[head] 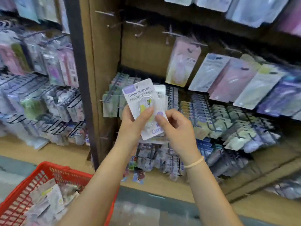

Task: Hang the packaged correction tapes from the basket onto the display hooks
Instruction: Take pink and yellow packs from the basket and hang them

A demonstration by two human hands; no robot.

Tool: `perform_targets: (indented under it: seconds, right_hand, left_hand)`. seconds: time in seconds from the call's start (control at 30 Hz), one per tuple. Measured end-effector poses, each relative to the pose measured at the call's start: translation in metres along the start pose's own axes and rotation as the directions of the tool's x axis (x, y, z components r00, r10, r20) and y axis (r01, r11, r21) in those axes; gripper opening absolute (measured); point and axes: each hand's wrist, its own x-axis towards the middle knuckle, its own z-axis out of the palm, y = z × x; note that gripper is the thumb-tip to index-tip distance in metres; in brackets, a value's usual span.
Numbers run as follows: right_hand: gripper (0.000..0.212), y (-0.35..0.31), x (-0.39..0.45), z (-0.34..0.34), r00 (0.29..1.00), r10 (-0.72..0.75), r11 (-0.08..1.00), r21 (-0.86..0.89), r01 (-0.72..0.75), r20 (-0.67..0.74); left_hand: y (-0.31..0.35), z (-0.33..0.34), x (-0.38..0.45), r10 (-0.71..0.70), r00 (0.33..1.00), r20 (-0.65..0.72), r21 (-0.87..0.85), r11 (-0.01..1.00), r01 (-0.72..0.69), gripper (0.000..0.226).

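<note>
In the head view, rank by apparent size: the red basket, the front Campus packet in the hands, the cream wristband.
1. red basket, though it is cut off by the frame and nearer the camera
2. front Campus packet
3. cream wristband

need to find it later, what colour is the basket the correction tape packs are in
Red, a slotted plastic basket at lower left in the head view, the only view here.

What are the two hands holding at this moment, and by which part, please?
Both grip packaged correction tapes: the left hand from the left edge, thumb on the blister; the right hand pinches the lower right part.
</note>
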Motion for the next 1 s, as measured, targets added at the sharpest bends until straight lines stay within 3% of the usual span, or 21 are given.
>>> perform_targets:
  seconds: [0.07, 0.23, 0.37, 0.47, 0.53, 0.67, 0.83, 1.0]
  right_hand:
    - [0.023, 0.004, -0.006, -0.033, 0.996, 0.008, 0.999, 0.035, -0.005, -0.090]
    - [0.025, 0.021, -0.015, -0.121, 0.946, 0.049, 0.993, 0.116, -0.013, -0.321]
    - [0.021, 0.043, -0.022, -0.190, 0.897, 0.099, 0.983, 0.180, -0.022, -0.430]
    - [0.022, 0.058, -0.030, -0.231, 0.869, 0.110, 0.978, 0.210, -0.008, -0.482]
    - [0.024, 0.067, -0.035, -0.254, 0.859, 0.133, 0.964, 0.265, 0.003, -0.494]
    - [0.018, 0.079, -0.044, -0.297, 0.854, 0.153, 0.929, 0.366, 0.047, -0.498]
    - [0.016, 0.098, -0.056, -0.355, 0.811, 0.185, 0.916, 0.396, 0.063, -0.556]
    - [0.012, 0.111, -0.057, -0.405, 0.792, 0.155, 0.891, 0.430, 0.146, -0.591]
  left_hand:
    - [-0.009, 0.036, 0.001, -0.035, 0.996, 0.083, 0.014, 0.999, 0.034, 0.078]
    - [-0.038, 0.126, 0.000, -0.108, 0.945, 0.308, 0.095, 0.992, 0.083, 0.048]
    - [-0.065, 0.190, -0.004, -0.205, 0.888, 0.411, 0.161, 0.975, 0.150, 0.073]
    - [-0.085, 0.230, -0.009, -0.244, 0.858, 0.452, 0.210, 0.964, 0.163, 0.064]
    - [-0.096, 0.252, -0.014, -0.248, 0.855, 0.455, 0.221, 0.962, 0.162, 0.054]
    - [-0.115, 0.289, -0.020, -0.185, 0.915, 0.359, 0.205, 0.972, 0.116, 0.044]
    - [-0.131, 0.321, -0.023, -0.104, 0.968, 0.229, 0.174, 0.983, 0.065, 0.057]
    - [-0.139, 0.356, -0.027, -0.040, 0.974, 0.223, 0.185, 0.983, -0.002, 0.056]
